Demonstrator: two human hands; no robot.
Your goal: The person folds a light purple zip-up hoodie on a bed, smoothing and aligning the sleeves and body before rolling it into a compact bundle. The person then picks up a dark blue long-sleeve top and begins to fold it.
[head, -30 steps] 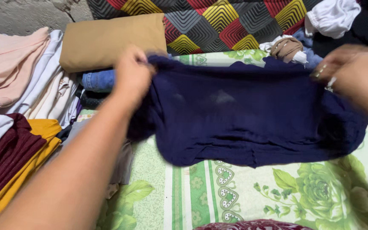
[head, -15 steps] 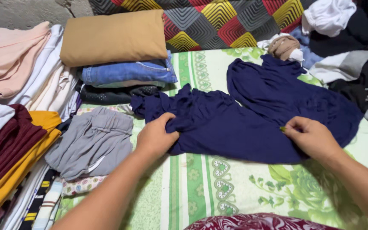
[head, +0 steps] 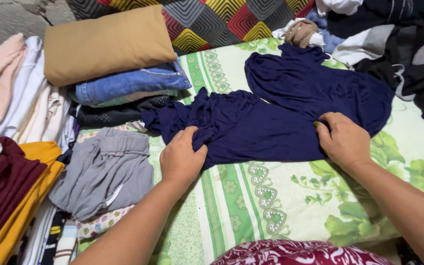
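Two of your bare hands rest on one dark blue soft cloth garment [head: 271, 122], which lies spread on the green and white flowered bed sheet [head: 290, 196]. Your left hand [head: 181, 158] has its fingers curled and pinches the bunched near edge of the cloth. Your right hand [head: 343, 140] presses its bent fingers down on the fold near the middle, gripping a bit of cloth there. It looks thin, light and floppy, so it will sag and wrinkle when you lift it. It is not breakable, and it may slide a little on the sheet. Good spots to hold are the edges or corners, one in each hand. Its long way runs from the left, near the grey folded shorts [head: 101, 169], up to the right, toward the dark heap of clothes [head: 408, 59]
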